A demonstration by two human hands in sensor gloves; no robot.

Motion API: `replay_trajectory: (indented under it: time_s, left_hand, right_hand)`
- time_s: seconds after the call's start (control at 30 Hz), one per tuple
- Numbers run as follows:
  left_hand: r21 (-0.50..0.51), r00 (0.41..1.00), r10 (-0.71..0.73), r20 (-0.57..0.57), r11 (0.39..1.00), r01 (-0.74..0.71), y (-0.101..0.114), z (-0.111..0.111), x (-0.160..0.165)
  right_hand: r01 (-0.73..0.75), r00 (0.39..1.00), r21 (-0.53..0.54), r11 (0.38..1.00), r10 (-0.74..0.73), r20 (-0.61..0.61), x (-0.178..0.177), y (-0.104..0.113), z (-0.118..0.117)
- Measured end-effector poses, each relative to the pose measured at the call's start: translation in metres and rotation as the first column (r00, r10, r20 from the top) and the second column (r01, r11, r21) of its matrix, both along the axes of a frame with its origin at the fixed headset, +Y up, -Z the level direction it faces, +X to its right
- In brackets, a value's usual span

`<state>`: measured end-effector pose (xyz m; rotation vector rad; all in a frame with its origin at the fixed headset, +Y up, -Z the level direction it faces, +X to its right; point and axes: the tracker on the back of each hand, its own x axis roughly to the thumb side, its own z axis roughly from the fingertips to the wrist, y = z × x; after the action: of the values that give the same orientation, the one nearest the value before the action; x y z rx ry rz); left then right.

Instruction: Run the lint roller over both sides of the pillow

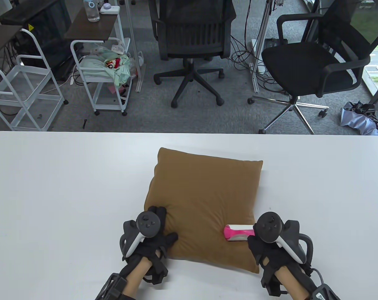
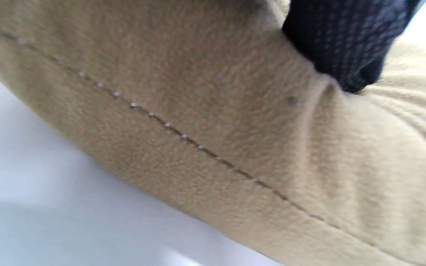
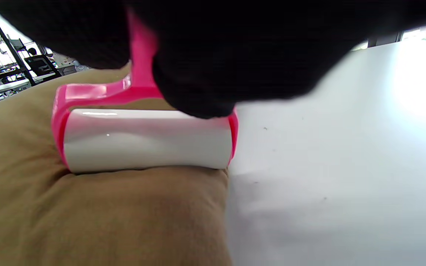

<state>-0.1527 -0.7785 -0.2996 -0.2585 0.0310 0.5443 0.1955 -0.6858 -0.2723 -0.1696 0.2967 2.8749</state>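
Pillow (image 1: pixel 204 206) lies flat near the middle of the bench (image 1: pixel 51 187), towards its near edge, turned slightly askew. Roller (image 1: pixel 237 232) sits on the pillow's near right part, close to the right edge, its white drum pressing a shallow dent into the fabric. Right hand (image 1: pixel 270 240) grips the roller's pink handle, fingers (image 3: pixel 205 66) wrapped round it; wrist comes in low from the near edge, tracker on top. Left hand (image 1: pixel 149 232) rests on the pillow's near left corner, fingers (image 1: pixel 170 239) spread and pressing down; in the left wrist view one fingertip (image 2: pixel 346 44) creases the cloth. Bench top is white, smooth, matt, with rounded corners. Beyond it: grey carpet, two black office chairs (image 1: pixel 192 47), white wire carts (image 1: pixel 101 75), loose cables. Pillow cover is tan, short-napped, velvety, square with pointed corners; a stitched seam (image 2: pixel 183 136) runs along its side. Roller frame is glossy pink plastic, drum cylindrical.
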Motion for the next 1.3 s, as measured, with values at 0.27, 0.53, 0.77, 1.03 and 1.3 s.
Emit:
replay_trajectory:
  time_s: [0.27,0.53,0.77,1.03,1.3]
  left_hand:
    - [-0.008,1.000,0.021,0.004,1.000,-0.021,0.000,-0.001,-0.001]
    - [-0.009,1.000,0.027,0.009,1.000,-0.027,-0.001,-0.002,-0.001]
    - [-0.004,1.000,0.023,0.011,1.000,-0.023,-0.001,-0.002,-0.001]
    - [-0.004,1.000,0.008,0.012,1.000,-0.008,-0.001,-0.003,0.000]
    - [-0.007,1.000,-0.005,0.012,1.000,0.005,-0.002,-0.002,0.001]
  right_hand:
    - [0.101,0.981,0.119,0.988,-0.119,0.150,0.007,-0.015,-0.053]
    - [0.094,0.948,0.191,0.977,-0.147,0.281,0.000,-0.021,-0.102]
    - [0.027,0.944,0.196,0.980,-0.089,0.316,-0.012,-0.026,-0.124]
    - [0.033,0.952,0.173,0.984,-0.084,0.296,-0.009,-0.016,-0.123]
    - [0.063,0.958,0.418,0.906,-0.173,0.229,-0.025,0.036,-0.115]
